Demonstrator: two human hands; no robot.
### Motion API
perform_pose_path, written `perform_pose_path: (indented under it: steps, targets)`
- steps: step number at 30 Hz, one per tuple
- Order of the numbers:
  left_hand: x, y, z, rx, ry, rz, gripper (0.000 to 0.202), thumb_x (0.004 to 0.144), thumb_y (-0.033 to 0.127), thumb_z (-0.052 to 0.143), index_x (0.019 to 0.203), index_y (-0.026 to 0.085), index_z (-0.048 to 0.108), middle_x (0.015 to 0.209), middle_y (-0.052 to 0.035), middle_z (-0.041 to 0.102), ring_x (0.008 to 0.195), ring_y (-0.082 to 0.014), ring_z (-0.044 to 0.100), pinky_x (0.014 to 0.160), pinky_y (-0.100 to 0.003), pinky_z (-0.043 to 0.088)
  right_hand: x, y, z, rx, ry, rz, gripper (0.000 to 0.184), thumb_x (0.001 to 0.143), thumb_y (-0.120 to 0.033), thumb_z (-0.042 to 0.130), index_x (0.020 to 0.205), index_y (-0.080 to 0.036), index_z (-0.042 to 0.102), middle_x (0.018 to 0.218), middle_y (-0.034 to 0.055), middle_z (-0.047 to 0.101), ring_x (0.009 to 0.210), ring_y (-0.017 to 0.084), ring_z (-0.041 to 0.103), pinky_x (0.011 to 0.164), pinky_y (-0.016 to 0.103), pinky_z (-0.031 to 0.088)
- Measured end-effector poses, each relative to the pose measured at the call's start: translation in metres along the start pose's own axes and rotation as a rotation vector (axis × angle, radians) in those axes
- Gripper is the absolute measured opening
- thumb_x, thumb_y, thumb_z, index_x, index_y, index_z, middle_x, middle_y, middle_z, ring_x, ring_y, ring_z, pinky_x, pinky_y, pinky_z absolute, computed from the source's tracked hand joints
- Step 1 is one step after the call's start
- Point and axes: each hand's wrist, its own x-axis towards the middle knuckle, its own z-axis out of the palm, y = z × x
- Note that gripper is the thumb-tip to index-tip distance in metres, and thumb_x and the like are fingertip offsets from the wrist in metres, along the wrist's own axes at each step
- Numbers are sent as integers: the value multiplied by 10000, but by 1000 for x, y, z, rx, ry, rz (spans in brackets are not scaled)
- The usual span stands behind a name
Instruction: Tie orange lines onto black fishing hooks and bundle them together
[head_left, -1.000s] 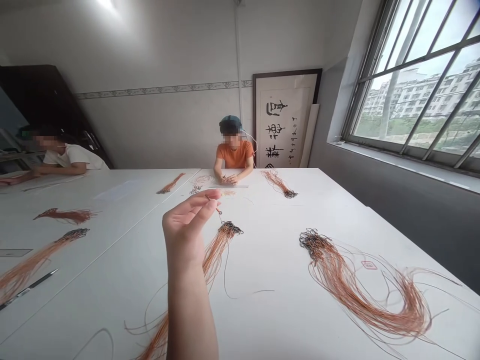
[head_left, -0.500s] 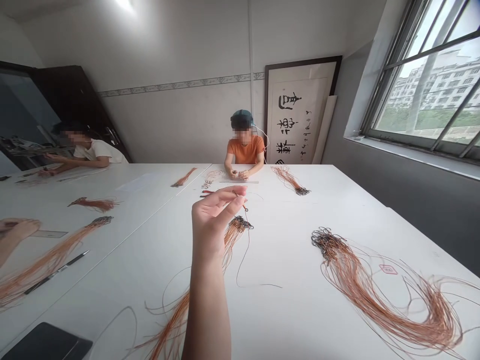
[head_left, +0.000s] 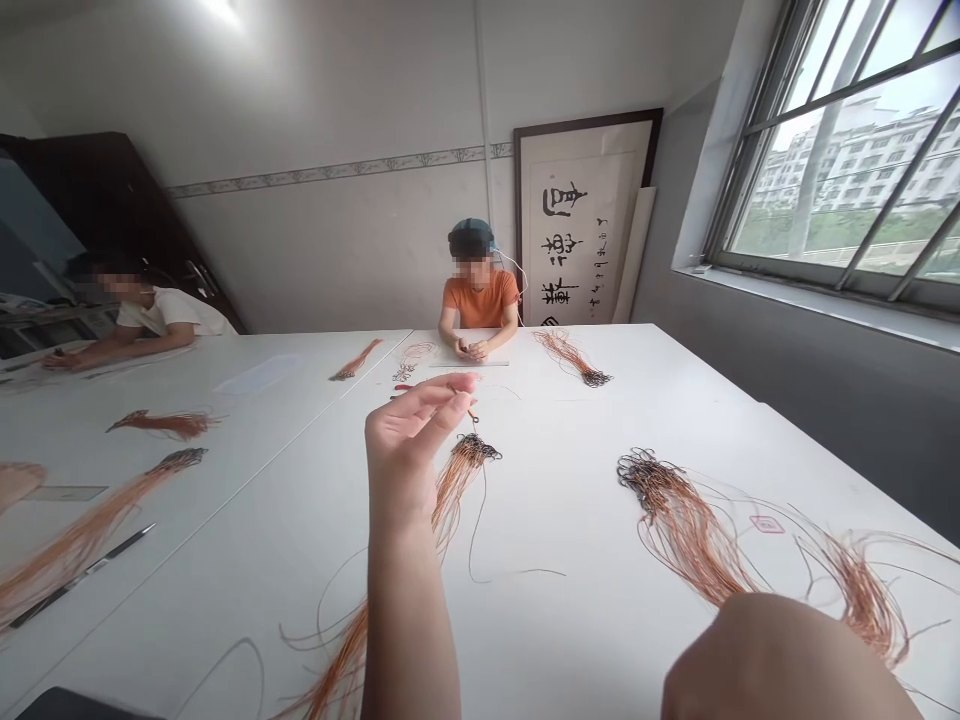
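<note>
Left hand (head_left: 416, 420) is pinching a looped cord (head_left: 474, 417). Right hand (head_left: 780, 665), grip hidden, is screening strands (head_left: 694, 540) toward the right edge of the table (head_left: 570, 500).

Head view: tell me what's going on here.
The left hand pinches a small orange piece ending in a dark ring, raised above the white table. The right hand, partly in view, hides part of a bundle of copper-coloured strands. A similar bundle lies behind the left hand. Across the table, someone in an orange shirt has both hands together.
</note>
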Motion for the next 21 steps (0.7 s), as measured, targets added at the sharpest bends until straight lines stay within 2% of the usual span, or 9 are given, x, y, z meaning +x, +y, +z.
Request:
perform_pose_path:
  steps: [4,6,7,8,11,12,13,17,21]
  targets:
    - [0,-4,4,20,-61,-41,66,795,286,877,753,257,835,986,-37,829,986,-221,753,903,-360,582,18,2,-17,143,13,-48,387,901,-656,749,854,-273,755,752,16,753,618,135,697,585,233,577]
    - [-2,-5,9,43,-112,-56,86,811,306,878,756,261,829,1004,-33,820,995,-216,745,916,-357,577,29,2,-19,202,45,-71,383,903,-639,740,775,-278,747,642,3,717,560,132,677,560,227,555]
    - [-4,-4,12,55,-139,-61,93,818,309,876,755,263,826,1007,-31,816,1002,-216,742,919,-355,575,34,3,-18,219,133,-55,367,946,-581,713,770,-261,739,623,2,701,558,132,665,563,231,544]
    - [-6,-3,15,65,-168,-64,98,825,310,874,755,265,823,1008,-29,813,1008,-216,740,923,-354,573,39,4,-17,213,291,-7,354,980,-516,692,765,-236,722,611,0,676,556,129,636,557,234,522]
    - [-13,1,23,75,-247,-69,110,843,313,865,759,265,813,1005,-27,807,1033,-216,737,962,-360,573,50,10,-13,73,852,230,319,1006,-397,691,760,-195,666,624,-12,600,583,115,545,534,225,446]
    - [-15,2,26,78,-264,-70,109,848,316,862,767,265,811,1007,-28,806,1041,-217,737,974,-363,575,52,11,-12,59,933,267,315,1011,-401,687,778,-190,673,646,-9,601,597,113,545,537,222,447]
    - [-17,4,28,83,-274,-69,109,854,321,857,774,264,810,1009,-30,806,1046,-219,737,978,-367,579,53,12,-12,82,951,269,318,1017,-421,678,805,-185,690,671,-4,613,606,113,555,540,219,460]
    - [-21,7,35,96,-304,-61,117,857,334,851,778,260,808,1010,-44,808,1060,-243,743,978,-391,598,54,10,-11,274,852,194,317,1019,-481,673,932,-189,758,741,7,654,615,109,589,526,204,511]
    - [-22,6,39,104,-327,-72,116,839,336,865,768,265,807,1004,-43,813,1058,-256,751,1003,-416,600,57,7,-8,299,850,181,281,1026,-448,669,949,-196,768,761,5,662,601,99,571,525,202,525]
